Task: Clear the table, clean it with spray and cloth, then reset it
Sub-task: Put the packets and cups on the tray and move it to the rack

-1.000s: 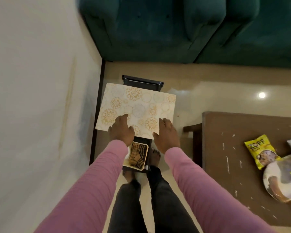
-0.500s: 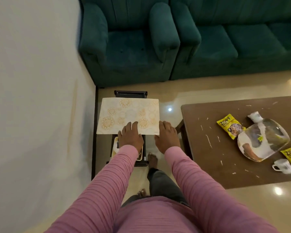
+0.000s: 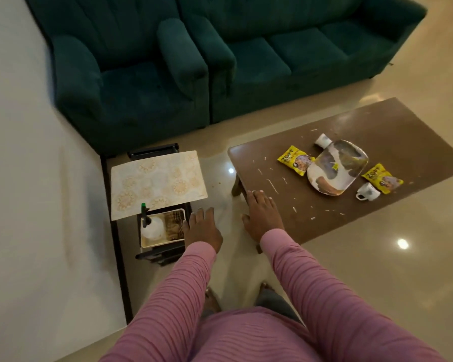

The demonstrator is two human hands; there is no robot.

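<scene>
A patterned placemat lies flat on top of a small black cart. Below it a tray holds a spray bottle with a green nozzle and a folded checked cloth. My left hand hovers open just right of the cart, holding nothing. My right hand is open over the near left corner of the brown table. On the table sit a plate, two yellow snack packets, two white cups and scattered white crumbs.
A dark green armchair and sofa stand behind the cart and table. A white wall runs along the left. Glossy floor lies between the cart and the table.
Both hands have let go of the placemat, which now lies on the cart, and moved back to the right. The view swung right, showing more of the table.
</scene>
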